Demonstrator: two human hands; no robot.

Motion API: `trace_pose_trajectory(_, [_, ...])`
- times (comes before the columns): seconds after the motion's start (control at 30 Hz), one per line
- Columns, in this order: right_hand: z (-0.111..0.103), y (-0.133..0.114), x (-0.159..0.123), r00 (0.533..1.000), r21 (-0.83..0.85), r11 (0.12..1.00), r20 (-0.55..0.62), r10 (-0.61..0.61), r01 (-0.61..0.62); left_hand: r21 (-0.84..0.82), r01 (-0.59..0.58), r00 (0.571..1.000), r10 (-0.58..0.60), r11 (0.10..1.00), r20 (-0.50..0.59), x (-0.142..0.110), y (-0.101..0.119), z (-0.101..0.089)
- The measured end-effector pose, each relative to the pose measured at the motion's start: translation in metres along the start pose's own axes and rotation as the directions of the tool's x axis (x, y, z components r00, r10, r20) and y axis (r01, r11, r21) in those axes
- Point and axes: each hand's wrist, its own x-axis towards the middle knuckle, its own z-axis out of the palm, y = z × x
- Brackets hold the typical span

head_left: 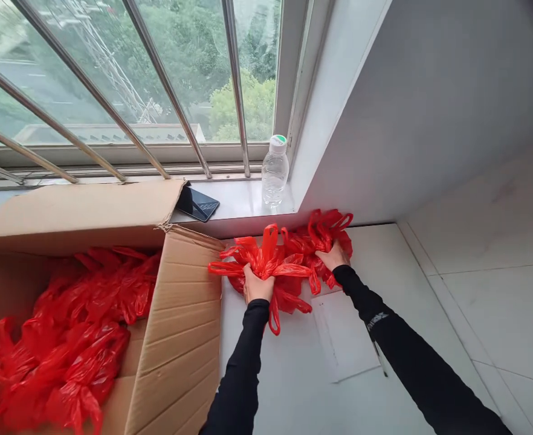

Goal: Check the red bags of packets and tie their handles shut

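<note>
A heap of red plastic bags [289, 254] lies on the white floor against the wall under the window sill. My left hand [256, 285] is closed on a bunch of these bags at the heap's left side. My right hand [333, 256] grips the bags at the heap's right side. Both arms wear black sleeves and reach forward from the bottom of the view.
A large open cardboard box [180, 314] on the left holds several more red bags [62, 338]. On the window sill stand a clear plastic bottle [274, 172] and a dark phone [197, 204]. A white sheet [345, 335] lies on the floor. Metal bars cross the window.
</note>
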Motion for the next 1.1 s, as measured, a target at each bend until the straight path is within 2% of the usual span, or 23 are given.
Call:
trace_pose_trajectory(0.13, [0.0,0.001,0.002,0.997,-0.017,0.997,0.029,-0.076,0.077,0.042,-0.067,0.997,0.069,0.997,-0.04,0.029,0.0,0.01])
trace_pose_trajectory(0.27, [-0.01,0.025,-0.012,0.977,0.014,0.977,-0.008,-0.213,0.213,0.076,-0.191,0.975,0.198,0.979,-0.098,0.035,-0.008,0.015])
trace_pose_trajectory(0.4, [-0.01,0.073,-0.042,0.931,0.07,0.939,-0.176,-0.32,0.336,0.112,-0.317,0.928,0.333,0.942,-0.169,0.017,-0.028,0.021])
trace_pose_trajectory(0.57, [0.012,0.151,-0.101,0.805,0.09,0.849,-0.383,-0.453,0.521,0.129,-0.473,0.823,0.489,0.872,-0.289,-0.011,-0.051,0.026])
trace_pose_trajectory(0.7, [0.037,0.22,-0.142,0.723,0.049,0.797,-0.456,-0.519,0.603,0.099,-0.591,0.71,0.574,0.801,-0.407,-0.055,-0.07,0.024])
trace_pose_trajectory(0.77, [0.05,0.253,-0.159,0.685,0.032,0.771,-0.482,-0.546,0.637,0.099,-0.641,0.663,0.614,0.761,-0.428,-0.09,-0.086,0.025])
trace_pose_trajectory(0.83, [0.062,0.28,-0.175,0.649,0.019,0.74,-0.497,-0.577,0.672,0.11,-0.679,0.634,0.656,0.726,-0.409,-0.129,-0.11,0.028])
trace_pose_trajectory(0.97, [0.084,0.312,-0.205,0.576,-0.01,0.669,-0.499,-0.647,0.743,0.146,-0.703,0.632,0.705,0.696,-0.322,-0.195,-0.174,0.041])
trace_pose_trajectory(1.1, [0.093,0.323,-0.218,0.529,-0.029,0.633,-0.52,-0.671,0.774,0.168,-0.693,0.644,0.706,0.701,-0.293,-0.229,-0.24,0.052])
